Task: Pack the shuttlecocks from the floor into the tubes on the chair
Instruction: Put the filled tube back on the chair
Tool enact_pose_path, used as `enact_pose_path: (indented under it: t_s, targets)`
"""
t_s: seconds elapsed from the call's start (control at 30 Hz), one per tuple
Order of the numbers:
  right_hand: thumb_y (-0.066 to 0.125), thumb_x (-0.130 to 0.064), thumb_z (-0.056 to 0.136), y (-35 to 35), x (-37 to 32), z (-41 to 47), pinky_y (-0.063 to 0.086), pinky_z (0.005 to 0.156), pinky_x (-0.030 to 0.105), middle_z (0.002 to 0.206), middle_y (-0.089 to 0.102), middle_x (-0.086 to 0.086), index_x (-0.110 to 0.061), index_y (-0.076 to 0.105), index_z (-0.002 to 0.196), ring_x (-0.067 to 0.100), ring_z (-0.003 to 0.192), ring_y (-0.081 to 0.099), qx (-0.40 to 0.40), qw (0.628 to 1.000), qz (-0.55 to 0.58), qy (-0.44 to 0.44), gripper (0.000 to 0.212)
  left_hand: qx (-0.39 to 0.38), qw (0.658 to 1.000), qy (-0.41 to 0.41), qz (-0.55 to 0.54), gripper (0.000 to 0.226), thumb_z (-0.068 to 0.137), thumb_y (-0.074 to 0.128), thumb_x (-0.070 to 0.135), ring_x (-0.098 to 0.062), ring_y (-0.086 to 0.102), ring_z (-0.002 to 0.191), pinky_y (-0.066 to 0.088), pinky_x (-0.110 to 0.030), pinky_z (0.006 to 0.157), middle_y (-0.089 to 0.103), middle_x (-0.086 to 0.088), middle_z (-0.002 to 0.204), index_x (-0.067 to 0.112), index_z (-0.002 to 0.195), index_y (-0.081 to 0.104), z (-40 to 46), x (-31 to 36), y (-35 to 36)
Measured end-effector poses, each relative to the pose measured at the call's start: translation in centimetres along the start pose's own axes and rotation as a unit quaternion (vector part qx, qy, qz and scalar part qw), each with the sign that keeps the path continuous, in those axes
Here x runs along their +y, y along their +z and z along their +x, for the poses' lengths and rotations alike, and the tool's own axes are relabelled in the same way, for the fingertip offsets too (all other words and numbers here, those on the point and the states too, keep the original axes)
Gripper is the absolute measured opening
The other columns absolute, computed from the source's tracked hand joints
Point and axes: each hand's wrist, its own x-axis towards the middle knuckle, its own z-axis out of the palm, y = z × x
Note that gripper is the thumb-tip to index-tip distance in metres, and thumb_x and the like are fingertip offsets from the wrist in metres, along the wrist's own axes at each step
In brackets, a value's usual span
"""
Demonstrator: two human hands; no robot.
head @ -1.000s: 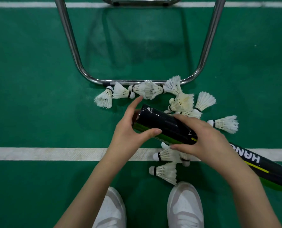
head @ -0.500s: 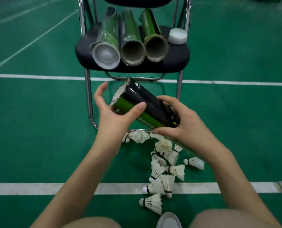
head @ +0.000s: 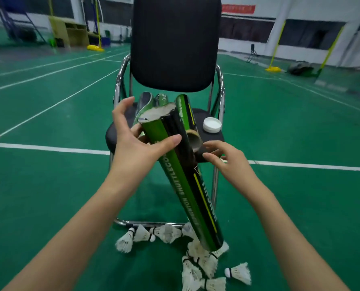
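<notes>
A green-and-black shuttlecock tube (head: 188,185) stands tilted in front of the chair (head: 175,43), its open top up and its lower end just above the floor. My left hand (head: 137,145) grips it near the top, thumb across the front. My right hand (head: 229,164) hovers just right of the tube with loosely spread fingers, holding nothing. More tubes (head: 185,116) lie on the chair seat behind the held one. Several white shuttlecocks (head: 200,267) are scattered on the green floor below the tube, some (head: 166,233) along the chair's base rail.
A white tube cap (head: 212,124) sits on the right of the seat. The chair's chrome legs (head: 216,185) and base rail stand close behind the tube. Court lines, yellow net posts (head: 272,69) and a dark bag lie far behind.
The view has swung up from the floor to the chair. The tube has been raised from nearly flat to steeply tilted. My right hand has let go of it; my left hand still grips it.
</notes>
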Motion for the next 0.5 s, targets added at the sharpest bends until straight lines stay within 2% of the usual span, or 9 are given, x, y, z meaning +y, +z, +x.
enact_pose_path:
  t_s: [0.07, 0.17, 0.3, 0.5]
  targets:
    - [0.062, -0.023, 0.085, 0.0, 1.7, 3.2, 0.049, 0.083, 0.038, 0.101, 0.065, -0.002, -0.021, 0.064, 0.105, 0.014, 0.088, 0.059, 0.032, 0.997, -0.063, 0.013, 0.020, -0.001, 1.000, 0.010, 0.005, 0.093, 0.064, 0.082, 0.009, -0.011, 0.070, 0.086, 0.054, -0.020, 0.074, 0.066, -0.010, 0.106, 0.039, 0.130, 0.024, 1.3, 0.1, 0.3]
    - [0.060, -0.021, 0.086, 0.0, 4.5, 8.0, 0.048, 0.083, 0.039, 0.105, 0.065, 0.004, -0.017, 0.066, 0.101, 0.023, 0.098, 0.057, 0.065, 0.988, -0.135, 0.037, 0.017, -0.005, 1.000, 0.018, 0.013, 0.093, 0.064, 0.081, 0.007, -0.009, 0.070, 0.084, 0.053, -0.016, 0.070, 0.066, -0.007, 0.103, 0.040, 0.130, 0.024, 3.1, -0.2, 0.9]
    - [0.054, -0.022, 0.091, 0.6, 7.6, 12.4, 0.046, 0.083, 0.039, 0.115, 0.059, 0.007, -0.014, 0.063, 0.109, 0.028, 0.111, 0.047, 0.091, 0.972, -0.206, 0.071, 0.021, -0.016, 0.999, 0.016, 0.023, 0.096, 0.062, 0.083, 0.010, -0.010, 0.070, 0.084, 0.055, -0.019, 0.072, 0.066, -0.004, 0.104, 0.043, 0.130, 0.023, 4.6, -1.0, 1.6]
    - [0.050, -0.026, 0.093, 2.3, 10.3, 15.4, 0.040, 0.085, 0.041, 0.122, 0.054, 0.009, -0.013, 0.060, 0.115, 0.030, 0.115, 0.041, 0.060, 0.949, -0.303, 0.062, 0.027, -0.026, 0.999, 0.025, 0.028, 0.093, 0.059, 0.083, 0.013, -0.016, 0.071, 0.081, 0.058, -0.032, 0.076, 0.067, -0.005, 0.097, 0.042, 0.126, 0.024, 5.6, -2.8, 2.3]
